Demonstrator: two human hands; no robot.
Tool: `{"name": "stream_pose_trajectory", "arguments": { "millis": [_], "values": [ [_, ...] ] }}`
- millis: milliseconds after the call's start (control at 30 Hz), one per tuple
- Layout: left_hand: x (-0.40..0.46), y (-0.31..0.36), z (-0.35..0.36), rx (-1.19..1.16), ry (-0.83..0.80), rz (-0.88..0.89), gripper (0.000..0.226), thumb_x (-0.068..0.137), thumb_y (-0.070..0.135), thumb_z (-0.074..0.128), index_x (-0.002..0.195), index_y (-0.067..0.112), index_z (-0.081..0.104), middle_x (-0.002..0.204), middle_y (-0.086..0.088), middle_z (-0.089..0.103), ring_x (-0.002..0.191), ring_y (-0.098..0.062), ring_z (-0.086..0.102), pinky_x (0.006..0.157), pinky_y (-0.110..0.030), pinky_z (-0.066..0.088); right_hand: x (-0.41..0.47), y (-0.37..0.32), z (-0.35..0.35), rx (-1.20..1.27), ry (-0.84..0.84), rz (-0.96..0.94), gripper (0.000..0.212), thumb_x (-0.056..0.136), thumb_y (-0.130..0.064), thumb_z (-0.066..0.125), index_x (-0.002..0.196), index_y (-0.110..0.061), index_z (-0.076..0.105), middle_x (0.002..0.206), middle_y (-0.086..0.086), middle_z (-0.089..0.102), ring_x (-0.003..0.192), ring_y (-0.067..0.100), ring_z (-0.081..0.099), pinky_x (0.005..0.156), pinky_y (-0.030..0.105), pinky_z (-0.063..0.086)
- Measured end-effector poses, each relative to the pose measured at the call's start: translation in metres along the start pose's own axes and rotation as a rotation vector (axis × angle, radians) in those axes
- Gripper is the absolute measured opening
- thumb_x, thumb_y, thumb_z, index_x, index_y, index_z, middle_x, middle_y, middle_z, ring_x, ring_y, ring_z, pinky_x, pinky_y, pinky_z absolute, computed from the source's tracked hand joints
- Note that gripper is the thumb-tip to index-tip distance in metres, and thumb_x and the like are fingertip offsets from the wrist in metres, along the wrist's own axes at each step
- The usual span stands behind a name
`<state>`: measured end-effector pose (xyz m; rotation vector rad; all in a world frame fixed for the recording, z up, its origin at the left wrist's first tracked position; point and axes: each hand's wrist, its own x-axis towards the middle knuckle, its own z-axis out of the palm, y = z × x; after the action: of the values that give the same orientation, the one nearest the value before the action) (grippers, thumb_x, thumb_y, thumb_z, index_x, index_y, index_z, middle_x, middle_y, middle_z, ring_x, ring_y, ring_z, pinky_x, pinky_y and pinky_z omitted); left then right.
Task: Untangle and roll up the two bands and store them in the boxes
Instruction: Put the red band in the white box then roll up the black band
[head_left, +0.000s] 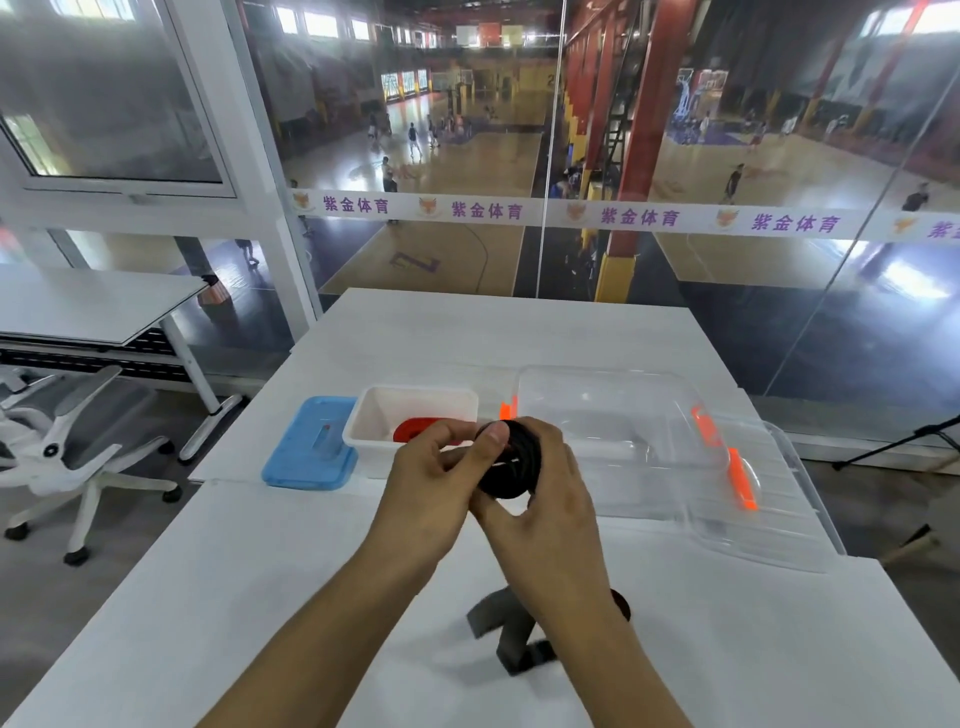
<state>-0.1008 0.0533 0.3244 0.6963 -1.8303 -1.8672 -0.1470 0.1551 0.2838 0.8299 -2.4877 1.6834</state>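
A black band (511, 460) is wound into a thick roll held above the table between both hands. My left hand (426, 483) pinches its left side with the thumb on top. My right hand (545, 499) curls round its right side and underside. The band's loose grey tail (511, 631) hangs down onto the table by my right wrist. A red rolled band (413, 428) lies inside the small white box (415, 402) just behind my left hand. A large clear box (597, 410) with orange clips stands to the right.
A blue lid (311, 447) lies left of the white box. A clear lid (769, 499) leans at the large box's right side. The white table (260, 597) ends at a glass wall behind. A white office chair (78, 441) stands far left.
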Motion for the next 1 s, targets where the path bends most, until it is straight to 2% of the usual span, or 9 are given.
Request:
{"name": "stream_pose_trajectory", "arguments": {
  "millis": [100,233,400,533,667,767,867,933,1000],
  "values": [
    [0.003,0.004,-0.014,0.01,-0.129,-0.067,0.028,0.093,0.031,0.068,0.111,0.009,0.069,0.09,-0.007,0.081,0.084,-0.017,0.079,0.075,-0.028,0.063,0.005,0.003,-0.009,0.023,-0.085,-0.068,0.049,0.088,-0.039,0.076,0.129,-0.045,0.051,0.121,-0.021,0.063,0.11,0.0,0.063,0.09,0.024,0.054],
    [0.014,0.014,-0.038,0.056,-0.325,-0.121,0.033,0.085,0.022,0.074,0.112,0.004,0.069,0.103,-0.015,0.079,0.095,-0.024,0.078,0.08,-0.032,0.063,0.019,0.01,-0.031,-0.075,-0.319,-0.196,0.061,0.085,-0.038,0.081,0.135,-0.05,0.047,0.117,-0.022,0.061,0.107,0.004,0.063,0.088,0.022,0.052],
    [0.019,0.031,-0.047,0.279,-0.547,-0.072,0.025,0.085,0.014,0.077,0.11,0.016,0.075,0.104,-0.001,0.081,0.1,-0.016,0.077,0.085,-0.026,0.061,0.03,0.0,-0.045,-0.344,-0.44,-0.284,0.081,0.087,-0.037,0.079,0.146,-0.066,0.031,0.097,-0.019,0.045,0.092,0.009,0.055,0.083,0.025,0.052],
    [0.014,0.025,-0.041,0.247,-0.477,0.054,0.028,0.085,0.007,0.077,0.109,0.02,0.077,0.103,-0.001,0.081,0.099,-0.016,0.077,0.085,-0.027,0.061,0.027,-0.006,-0.049,-0.377,-0.405,-0.29,0.085,0.089,-0.037,0.076,0.149,-0.068,0.024,0.096,-0.015,0.042,0.089,0.012,0.055,0.08,0.026,0.052],
    [0.006,0.016,-0.033,0.182,-0.33,0.154,0.028,0.08,0.005,0.08,0.099,0.026,0.079,0.095,0.004,0.082,0.092,-0.012,0.078,0.079,-0.019,0.059,0.023,-0.002,-0.05,-0.308,-0.306,-0.187,0.081,0.086,-0.037,0.077,0.149,-0.059,0.031,0.097,-0.03,0.055,0.094,-0.002,0.058,0.084,0.019,0.05],
    [0.004,0.011,-0.027,0.111,-0.259,0.191,0.026,0.078,0.006,0.08,0.101,0.019,0.079,0.096,-0.002,0.082,0.093,-0.016,0.078,0.081,-0.023,0.06,0.021,-0.003,-0.053,-0.249,-0.249,-0.141,0.05,0.085,-0.034,0.075,0.126,-0.05,0.05,0.081,-0.024,0.061,0.079,0.003,0.06,0.071,0.022,0.049],
    [0.003,0.011,-0.022,-0.019,-0.192,0.193,0.031,0.074,0.018,0.078,0.105,0.015,0.078,0.097,-0.005,0.082,0.094,-0.022,0.078,0.085,-0.03,0.062,0.018,-0.002,-0.05,-0.168,-0.187,-0.096,0.031,0.089,-0.039,0.072,0.115,-0.045,0.056,0.077,-0.019,0.058,0.071,0.008,0.055,0.064,0.022,0.044],
    [0.001,0.011,-0.018,-0.083,-0.147,0.18,0.036,0.072,0.025,0.077,0.107,0.016,0.077,0.099,-0.004,0.081,0.095,-0.021,0.078,0.085,-0.031,0.062,0.014,-0.003,-0.044,-0.109,-0.126,-0.097,0.039,0.091,-0.034,0.07,0.123,-0.048,0.054,0.085,-0.024,0.062,0.076,0.005,0.057,0.069,0.021,0.046],
    [-0.003,0.011,-0.011,-0.118,-0.106,0.166,0.035,0.073,0.03,0.075,0.107,0.021,0.077,0.1,0.0,0.081,0.098,-0.018,0.077,0.087,-0.029,0.061,0.009,-0.004,-0.035,-0.06,-0.081,-0.111,0.06,0.09,-0.028,0.07,0.139,-0.052,0.044,0.108,-0.028,0.063,0.088,0.0,0.059,0.077,0.02,0.05]
  ]
}}
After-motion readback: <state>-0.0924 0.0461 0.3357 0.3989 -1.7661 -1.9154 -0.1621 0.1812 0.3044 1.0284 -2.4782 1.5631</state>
